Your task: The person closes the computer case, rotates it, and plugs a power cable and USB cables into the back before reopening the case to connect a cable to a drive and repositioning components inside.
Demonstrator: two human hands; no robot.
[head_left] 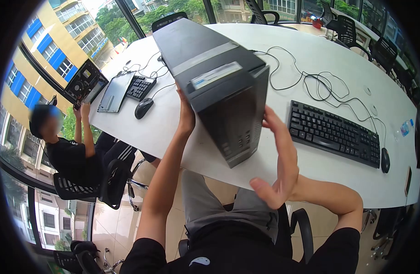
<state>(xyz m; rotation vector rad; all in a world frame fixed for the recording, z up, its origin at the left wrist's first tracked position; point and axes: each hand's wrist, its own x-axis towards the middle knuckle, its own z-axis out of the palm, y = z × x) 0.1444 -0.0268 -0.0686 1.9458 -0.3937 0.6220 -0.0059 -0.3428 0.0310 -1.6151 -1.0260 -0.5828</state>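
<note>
A black desktop computer tower [228,100] stands upright at the near edge of the white table, its front panel with ports turned towards me. A pale label [217,75] and a grey strip lie across its top. My left hand [187,112] holds the tower's left side, most of its fingers hidden by the case. On the other side, my right hand [283,155] is open, the thumb spread wide and the fingertips right at the tower's right side.
Right of the tower lie a black keyboard [334,132], a mouse [385,160] and looped cables. A plastic bottle [405,128] is further right. At left are another mouse [144,108], a small keyboard [140,87], a flat panel [116,93], and a seated person [70,150] handling an opened computer case [86,81].
</note>
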